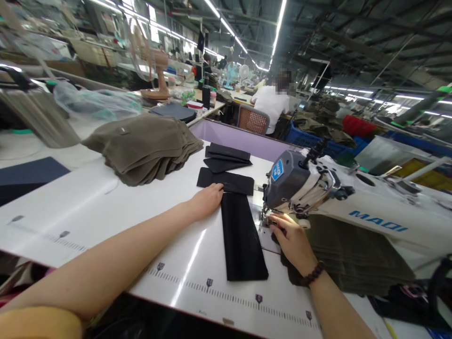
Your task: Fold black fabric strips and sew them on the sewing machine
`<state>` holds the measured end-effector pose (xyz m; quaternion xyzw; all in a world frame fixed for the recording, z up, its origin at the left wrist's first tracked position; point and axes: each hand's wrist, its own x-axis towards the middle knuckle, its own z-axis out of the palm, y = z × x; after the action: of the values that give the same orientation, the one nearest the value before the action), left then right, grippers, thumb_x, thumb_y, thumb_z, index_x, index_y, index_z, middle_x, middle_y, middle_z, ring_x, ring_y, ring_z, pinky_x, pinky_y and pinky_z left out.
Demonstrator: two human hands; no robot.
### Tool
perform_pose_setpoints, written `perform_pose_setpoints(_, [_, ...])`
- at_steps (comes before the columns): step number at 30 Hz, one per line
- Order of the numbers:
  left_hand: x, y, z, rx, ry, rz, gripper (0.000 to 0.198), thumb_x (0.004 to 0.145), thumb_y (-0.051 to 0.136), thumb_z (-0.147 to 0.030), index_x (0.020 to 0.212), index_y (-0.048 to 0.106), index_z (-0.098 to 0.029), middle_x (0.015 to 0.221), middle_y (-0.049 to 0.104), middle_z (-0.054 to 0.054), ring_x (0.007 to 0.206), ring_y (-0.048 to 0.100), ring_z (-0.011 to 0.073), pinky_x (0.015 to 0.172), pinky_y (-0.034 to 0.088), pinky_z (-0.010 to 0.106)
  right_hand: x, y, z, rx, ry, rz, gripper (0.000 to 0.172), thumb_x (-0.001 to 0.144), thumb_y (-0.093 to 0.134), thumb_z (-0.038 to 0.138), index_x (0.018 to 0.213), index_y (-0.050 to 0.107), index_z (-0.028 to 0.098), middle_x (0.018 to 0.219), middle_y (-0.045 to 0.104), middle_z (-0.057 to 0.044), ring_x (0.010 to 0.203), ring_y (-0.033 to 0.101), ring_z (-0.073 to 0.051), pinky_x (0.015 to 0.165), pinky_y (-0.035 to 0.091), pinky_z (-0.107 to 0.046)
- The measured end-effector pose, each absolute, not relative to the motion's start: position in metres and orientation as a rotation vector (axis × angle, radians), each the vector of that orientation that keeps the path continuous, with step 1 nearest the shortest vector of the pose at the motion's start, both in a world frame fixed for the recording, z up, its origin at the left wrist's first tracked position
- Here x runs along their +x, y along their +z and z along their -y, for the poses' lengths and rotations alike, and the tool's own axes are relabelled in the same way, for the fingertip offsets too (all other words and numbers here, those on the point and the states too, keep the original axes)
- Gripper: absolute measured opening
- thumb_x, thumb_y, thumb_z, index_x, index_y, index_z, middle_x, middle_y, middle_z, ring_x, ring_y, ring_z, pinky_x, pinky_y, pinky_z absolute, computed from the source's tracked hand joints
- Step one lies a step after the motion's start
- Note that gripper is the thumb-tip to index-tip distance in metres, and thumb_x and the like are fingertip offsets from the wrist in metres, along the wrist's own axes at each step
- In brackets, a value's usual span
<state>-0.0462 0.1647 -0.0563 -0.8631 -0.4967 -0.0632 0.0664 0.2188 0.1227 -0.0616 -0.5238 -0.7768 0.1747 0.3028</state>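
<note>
My left hand (pixel 208 200), fingers curled together, grips the lower edge of a dark fabric strip (pixel 231 181) lying crosswise on the table. Just below, a longer black fabric panel (pixel 243 238) lies flat, its top end close to my fingertips. Another folded black piece (pixel 228 156) rests farther back. My right hand (pixel 291 235) is at the needle area of the sewing machine (pixel 287 181), beside the presser foot (pixel 265 215). Its thumb and fingers are drawn together; whatever is between them is too small to name. A beaded bracelet (pixel 313 274) circles that wrist.
Olive fabric pieces are stacked at the left (pixel 144 143), with another olive stack (pixel 356 254) under the machine arm. A ruler scale (pixel 233 295) runs along the table's front edge. A purple panel (pixel 226 134) borders the back. Beyond it sits a person in white (pixel 271 106).
</note>
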Motion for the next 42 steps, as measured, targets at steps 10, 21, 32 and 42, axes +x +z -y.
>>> perform_pose_setpoints(10, [-0.023,-0.035,-0.123,-2.76,-0.25,1.271,0.032,0.085,0.038,-0.016,0.112,0.053,-0.009,0.116,0.053,0.013,0.103,0.052,0.0217,0.088,0.043,0.033,0.217,-0.051,-0.122,-1.521,0.527,2.038,0.024,0.079,0.05,0.02,0.097,0.064,0.016,0.077,0.064,-0.005,0.066,0.06,-0.015,0.065,0.046,-0.027])
perform_pose_setpoints(21, [-0.023,-0.053,-0.107,-2.929,-0.145,1.222,0.037,0.081,0.052,-0.031,0.115,0.054,-0.017,0.125,0.048,0.011,0.107,0.051,0.0231,0.092,0.042,0.035,0.218,-0.047,-0.124,-1.583,0.613,1.987,0.027,0.079,0.05,0.013,0.102,0.062,0.016,0.071,0.065,-0.002,0.058,0.059,-0.011,0.062,0.044,-0.021])
perform_pose_setpoints(32, [0.039,-0.035,-0.118,-3.008,-0.181,1.061,0.026,0.084,0.047,-0.025,0.107,0.058,-0.018,0.107,0.055,0.011,0.094,0.054,0.0227,0.082,0.046,0.037,0.205,-0.053,-0.143,-1.745,0.552,1.838,0.017,0.081,0.048,0.021,0.067,0.058,0.018,0.058,0.062,0.0,0.052,0.057,-0.012,0.052,0.041,-0.019])
perform_pose_setpoints(42, [0.046,-0.05,-0.124,-2.963,-0.227,1.118,0.027,0.084,0.048,-0.028,0.102,0.058,-0.011,0.098,0.054,0.01,0.09,0.05,0.0211,0.081,0.044,0.034,0.199,-0.053,-0.143,-1.841,0.388,1.921,0.016,0.084,0.047,0.024,0.08,0.062,0.019,0.064,0.062,-0.001,0.068,0.06,-0.015,0.064,0.041,-0.021])
